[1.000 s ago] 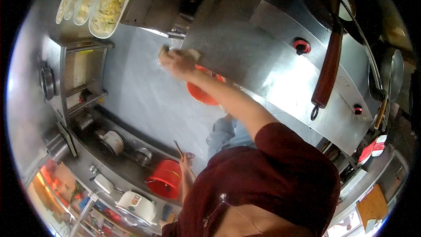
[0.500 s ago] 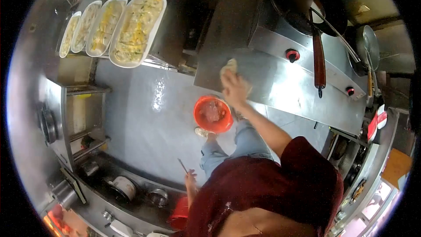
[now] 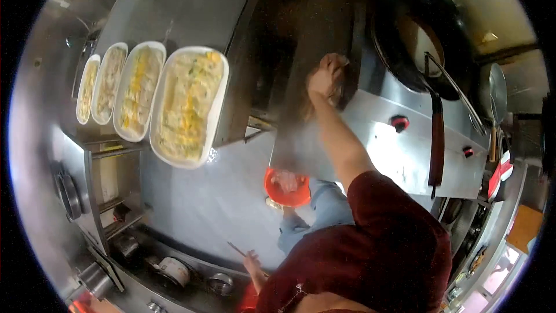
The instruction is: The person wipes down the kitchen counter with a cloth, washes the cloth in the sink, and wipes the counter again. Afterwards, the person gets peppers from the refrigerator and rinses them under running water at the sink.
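My right hand (image 3: 324, 83) reaches forward over the dark steel worktop beside the stove, its fingers closed round a pale cloth (image 3: 337, 59) that is partly hidden and blurred. Low down by my side, my left hand (image 3: 251, 262) is closed round a thin stick-like utensil (image 3: 236, 248), whose exact kind I cannot make out. A red-orange basin (image 3: 291, 199) with something pale in it sits near my feet, partly covered by the worktop edge.
Several white oblong dishes (image 3: 204, 146) of yellow-topped food line the left counter. To the right, a large wok (image 3: 399, 72) stands on the stove with a pan handle (image 3: 436, 149) jutting over the front. Pots (image 3: 174, 270) stand on the lower shelf behind left.
My right hand has moved forward with the cloth, farther over the worktop. The view has tilted, so the dishes and stove appear lower. My left hand still grips the thin utensil.
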`<state>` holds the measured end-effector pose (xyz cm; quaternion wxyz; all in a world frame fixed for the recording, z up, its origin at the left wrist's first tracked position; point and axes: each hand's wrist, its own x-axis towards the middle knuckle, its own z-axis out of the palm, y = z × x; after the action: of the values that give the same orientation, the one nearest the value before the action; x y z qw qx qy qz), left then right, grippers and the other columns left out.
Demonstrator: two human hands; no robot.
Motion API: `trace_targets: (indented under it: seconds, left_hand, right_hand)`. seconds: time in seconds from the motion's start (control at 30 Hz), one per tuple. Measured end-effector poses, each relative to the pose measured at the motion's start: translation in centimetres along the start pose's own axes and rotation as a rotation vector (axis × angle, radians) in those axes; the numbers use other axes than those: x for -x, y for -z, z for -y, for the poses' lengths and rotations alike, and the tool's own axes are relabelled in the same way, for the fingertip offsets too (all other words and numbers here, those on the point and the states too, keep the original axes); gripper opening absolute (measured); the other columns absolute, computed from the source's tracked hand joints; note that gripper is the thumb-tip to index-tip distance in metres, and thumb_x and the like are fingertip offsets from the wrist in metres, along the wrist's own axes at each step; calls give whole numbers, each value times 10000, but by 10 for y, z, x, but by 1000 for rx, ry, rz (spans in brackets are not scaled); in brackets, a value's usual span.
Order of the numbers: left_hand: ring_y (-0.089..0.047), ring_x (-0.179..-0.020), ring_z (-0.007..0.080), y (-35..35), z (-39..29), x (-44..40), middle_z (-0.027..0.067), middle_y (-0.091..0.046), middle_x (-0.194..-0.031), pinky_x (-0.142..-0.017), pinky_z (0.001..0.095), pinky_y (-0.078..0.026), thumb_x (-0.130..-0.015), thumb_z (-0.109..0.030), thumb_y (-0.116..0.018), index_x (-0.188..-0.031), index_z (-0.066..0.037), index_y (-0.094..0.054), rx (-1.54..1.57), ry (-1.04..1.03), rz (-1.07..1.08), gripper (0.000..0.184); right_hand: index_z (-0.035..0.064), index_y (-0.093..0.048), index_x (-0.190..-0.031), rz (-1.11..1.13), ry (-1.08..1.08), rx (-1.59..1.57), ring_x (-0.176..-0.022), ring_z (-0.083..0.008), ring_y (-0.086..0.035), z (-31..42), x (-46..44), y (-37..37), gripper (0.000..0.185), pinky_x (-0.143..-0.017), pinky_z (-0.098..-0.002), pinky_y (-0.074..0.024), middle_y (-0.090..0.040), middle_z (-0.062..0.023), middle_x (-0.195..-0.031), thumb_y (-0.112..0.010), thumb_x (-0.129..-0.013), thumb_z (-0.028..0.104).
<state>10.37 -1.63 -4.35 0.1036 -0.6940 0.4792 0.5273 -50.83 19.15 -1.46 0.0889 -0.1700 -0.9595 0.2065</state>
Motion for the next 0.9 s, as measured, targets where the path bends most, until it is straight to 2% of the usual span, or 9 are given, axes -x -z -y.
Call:
trace_targets:
  seconds: [0.07, 0.17, 0.23, 0.37, 0.53, 0.67, 0.73, 0.83, 0.9]
  left_hand:
    - [-395, -437, 108, -14, 32, -5, 52, -515, -639, -360, 251, -330, -854, -402, -430, -929, -45, -593, 15, -73, 127, 400]
    - [-420, -448, 109, -57, 42, 15, 84, -553, -672, -354, 248, -322, -832, -403, -468, -926, -30, -581, 67, 8, 26, 401]
    - [-444, -449, 108, -75, 14, 38, 104, -578, -699, -354, 252, -331, -829, -396, -472, -918, -26, -576, -5, 93, 59, 395]
    - [-440, -414, 102, -76, 32, 14, 110, -598, -696, -338, 255, -330, -850, -360, -457, -912, -18, -562, 290, 221, 71, 363]
    - [-417, -384, 94, -79, 2, 34, 89, -587, -629, -318, 239, -307, -866, -323, -456, -890, -9, -559, 7, 76, -60, 332]
    - [-434, -442, 82, -51, 21, 9, 33, -517, -579, -381, 237, -349, -853, -328, -486, -907, -7, -595, -98, -237, -4, 344]
    - [-440, -473, 73, -37, 14, 2, 34, -528, -652, -407, 224, -343, -843, -349, -508, -914, -22, -606, 23, -27, 93, 349]
    - [-405, -463, 59, -34, -19, 25, 45, -552, -692, -408, 191, -306, -847, -374, -498, -960, -59, -613, 0, 20, 50, 355]
    - [-377, -448, 60, -11, 3, 8, 45, -555, -694, -400, 188, -296, -847, -388, -492, -958, -64, -610, -60, -25, 100, 362]
  right_hand:
    - [75, -378, -1274, 58, -119, -24, -1254, -345, -244, 11, -48, 2, 472, -1071, -431, -151, -265, -93, -1383, -424, -855, 288]
    - [49, -390, -1234, 12, -194, 172, -1230, -348, -251, 25, -124, -8, 500, -977, -440, -322, -285, -138, -1335, -506, -796, 259]
    - [60, -365, -1269, 48, -197, 247, -1253, -333, -230, 18, -187, -43, 532, -1002, -445, -292, -265, -137, -1361, -504, -802, 272]
    - [59, -414, -1246, -348, 120, 325, -1237, -285, -296, -11, -302, -113, 490, -933, -422, -381, -325, -146, -1338, -514, -811, 259]
    - [104, -499, -1169, -108, 321, 166, -1123, -302, -444, -5, -338, -149, 448, -850, -428, -443, -416, -155, -1268, -547, -791, 339]
    - [141, -593, -1069, 15, 339, 187, -1093, -316, -470, 20, -286, -167, 378, -828, -426, -453, -460, -119, -1237, -572, -773, 375]
    - [153, -618, -1027, 321, 435, 208, -1098, -327, -462, 41, -212, -114, 332, -826, -430, -452, -471, -92, -1227, -572, -774, 363]
    - [170, -615, -1024, -66, 649, 153, -1035, -324, -471, 33, -95, -82, 294, -793, -451, -445, -518, -69, -1133, -578, -741, 245]
    - [180, -620, -1000, -76, 673, 56, -963, -303, -481, 25, -5, -52, 297, -758, -440, -434, -534, -56, -1072, -576, -707, 172]
